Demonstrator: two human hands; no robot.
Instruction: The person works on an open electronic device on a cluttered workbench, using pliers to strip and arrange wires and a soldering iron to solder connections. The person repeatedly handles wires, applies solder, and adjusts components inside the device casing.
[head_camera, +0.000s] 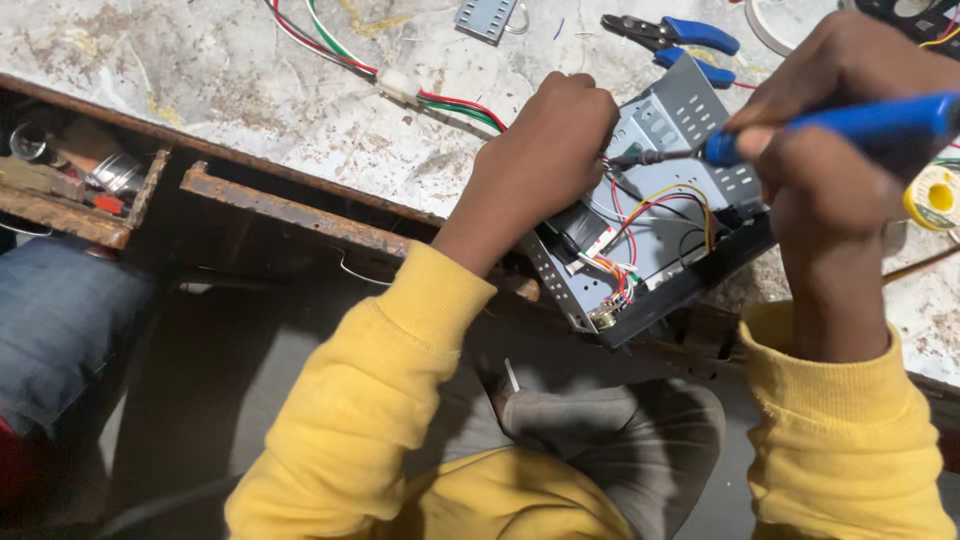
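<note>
Sleeves: yellow knit cuffs framed the view, both arms reaching up to the bench.
Left hand (550, 150): curled shut, pressing down on the open grey metal chassis (650, 215) at the bench edge.
Right hand (835, 130): wrapped around the blue-handled soldering iron (850, 125), tip at the wiring.
Handling: looked stiff, sharp-edged; thin coloured wires (625, 245) seemed fragile, so grip the frame sides.
Around: blue-handled pliers (680, 40), yellow solder spool (935, 197), red-green-white cable (400, 85) lay near, crowding the scratched white worktop (200, 80).
</note>
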